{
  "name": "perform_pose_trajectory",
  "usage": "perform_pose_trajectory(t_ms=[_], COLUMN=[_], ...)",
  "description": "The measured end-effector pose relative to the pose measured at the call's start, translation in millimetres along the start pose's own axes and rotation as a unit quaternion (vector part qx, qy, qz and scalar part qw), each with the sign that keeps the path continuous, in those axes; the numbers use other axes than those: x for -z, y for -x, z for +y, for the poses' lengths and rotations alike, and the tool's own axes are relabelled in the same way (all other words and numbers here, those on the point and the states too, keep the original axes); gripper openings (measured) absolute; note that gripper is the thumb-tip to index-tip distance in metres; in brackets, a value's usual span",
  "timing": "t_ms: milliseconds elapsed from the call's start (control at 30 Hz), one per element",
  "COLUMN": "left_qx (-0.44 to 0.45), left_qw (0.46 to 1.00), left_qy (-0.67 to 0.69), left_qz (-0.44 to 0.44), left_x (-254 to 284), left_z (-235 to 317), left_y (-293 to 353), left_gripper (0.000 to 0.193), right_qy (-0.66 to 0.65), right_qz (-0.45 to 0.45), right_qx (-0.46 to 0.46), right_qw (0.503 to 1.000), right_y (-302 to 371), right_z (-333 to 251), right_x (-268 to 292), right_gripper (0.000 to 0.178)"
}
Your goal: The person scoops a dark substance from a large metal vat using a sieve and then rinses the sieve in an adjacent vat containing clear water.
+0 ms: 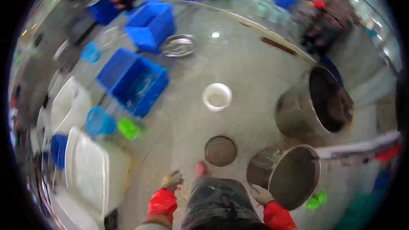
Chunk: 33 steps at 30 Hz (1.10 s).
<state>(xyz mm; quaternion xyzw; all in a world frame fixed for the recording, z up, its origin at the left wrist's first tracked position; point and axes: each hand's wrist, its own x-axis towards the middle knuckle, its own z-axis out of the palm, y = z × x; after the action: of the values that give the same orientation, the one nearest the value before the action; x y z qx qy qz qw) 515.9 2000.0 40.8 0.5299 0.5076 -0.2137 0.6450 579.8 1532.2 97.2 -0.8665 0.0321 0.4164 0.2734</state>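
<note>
My left hand [172, 180], in a pale glove below a red sleeve, hangs over the wet floor with its fingers loosely apart and nothing in it. My right hand [260, 194], gloved and red-sleeved too, is beside the near metal barrel [260, 171]. Its fingers stretch forward and hold nothing I can see; whether they touch the barrel is not clear. A dark apron [221, 202] covers my front between the hands. Just ahead, near my red boot [200, 169], lies a round dark disc or shallow pan [220, 150]. The picture is somewhat blurred.
Farther ahead stands a white bucket [217, 97]. A second metal barrel [294, 110] is at the right. Blue crates [138, 85], a light-blue basket [100, 121] and a white tub [87, 170] line the left. Another person [330, 21] bends at the far right.
</note>
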Motion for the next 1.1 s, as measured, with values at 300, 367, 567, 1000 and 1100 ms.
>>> perform_pose_trajectory(t_ms=[300, 367, 567, 1000, 1100], left_qx=[-0.044, -0.044, 0.066, 0.213, 0.149], left_qw=[0.981, 0.978, 0.96, 0.955, 0.965], left_qy=[-0.184, -0.197, -0.27, 0.139, 0.175], left_qz=[0.046, 0.058, 0.022, -0.155, -0.123], left_x=[-42, -50, -66, -206, -188], left_z=[98, 77, -62, -96, -122], left_y=[-151, -206, -341, -444, -429], left_gripper=[0.064, 0.067, 0.073, 0.082, 0.075], right_qy=[-0.086, -0.184, -0.111, 0.07, -0.104], right_qz=[0.024, 0.06, 0.129, 0.053, -0.002], right_qx=[-0.027, 0.03, -0.014, 0.145, 0.008], right_qw=[0.996, 0.981, 0.985, 0.985, 0.995], right_y=[-177, -242, -392, -527, -506], right_z=[-65, -40, 33, 150, 77], right_x=[-17, -32, -60, -155, -160], right_gripper=[0.064, 0.064, 0.062, 0.056, 0.055])
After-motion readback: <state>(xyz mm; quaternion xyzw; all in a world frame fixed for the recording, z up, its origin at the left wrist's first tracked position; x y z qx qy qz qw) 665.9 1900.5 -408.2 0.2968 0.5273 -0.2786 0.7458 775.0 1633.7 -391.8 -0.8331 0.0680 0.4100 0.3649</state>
